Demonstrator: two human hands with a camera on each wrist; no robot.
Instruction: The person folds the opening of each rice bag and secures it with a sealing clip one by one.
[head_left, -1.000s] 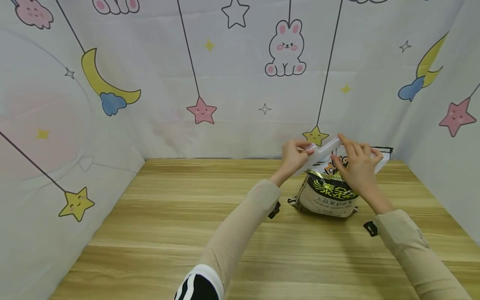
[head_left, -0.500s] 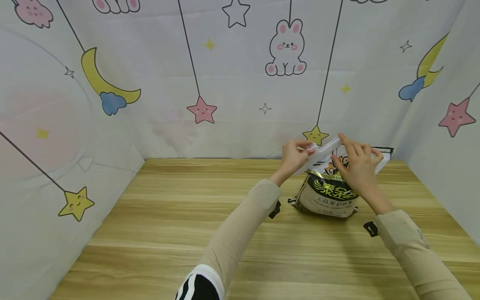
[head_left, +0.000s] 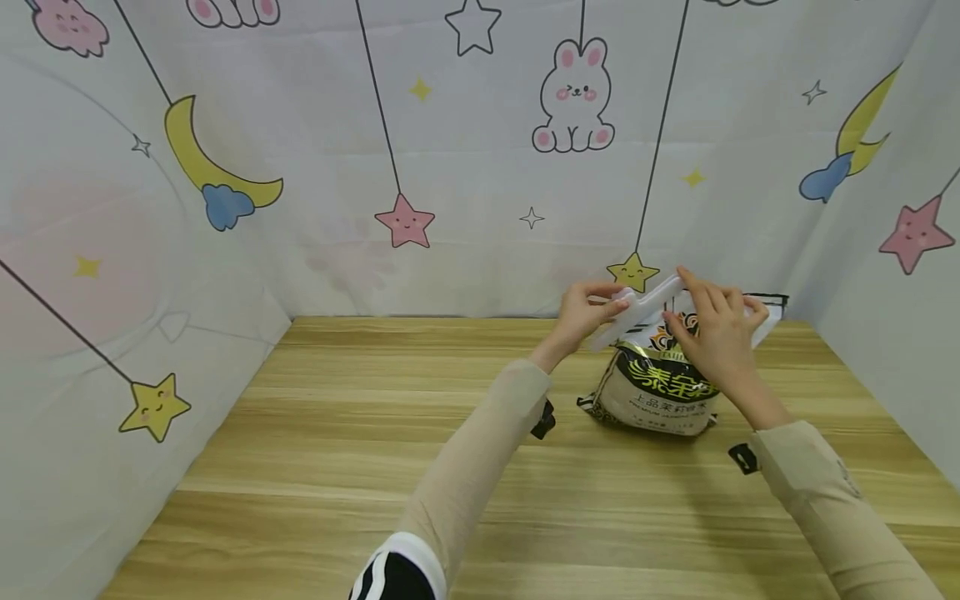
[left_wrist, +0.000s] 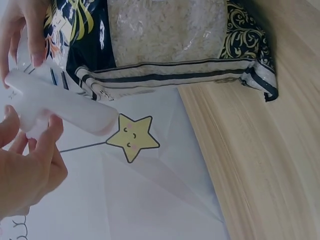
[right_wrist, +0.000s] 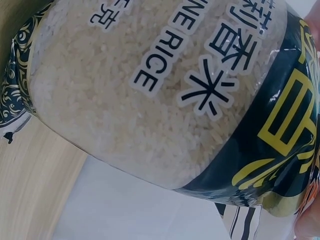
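Note:
A bag of rice [head_left: 663,396] with a black and gold label stands on the table, its white upper part drawn up. Across that upper part, at the left, lies a long white plastic bag clip [head_left: 633,321]. My left hand [head_left: 583,312] pinches the clip between thumb and fingers; in the left wrist view the clip [left_wrist: 65,102] slants past these fingers. My right hand [head_left: 716,337] grips the bag's upper part, thumb in front and index finger up at the clip's far end. Rice grains show through the bag [right_wrist: 145,115] in the right wrist view.
The wooden table [head_left: 360,433] reaches back to a white cloth backdrop [head_left: 472,150] printed with stars, moons and a rabbit. The bag stands close to this backdrop, at the right. More printed cloth [head_left: 862,292] rises along the table's right side.
My left hand and wrist have shifted slightly left, still pinching the clip. The right hand and the rice bag stay about where they were.

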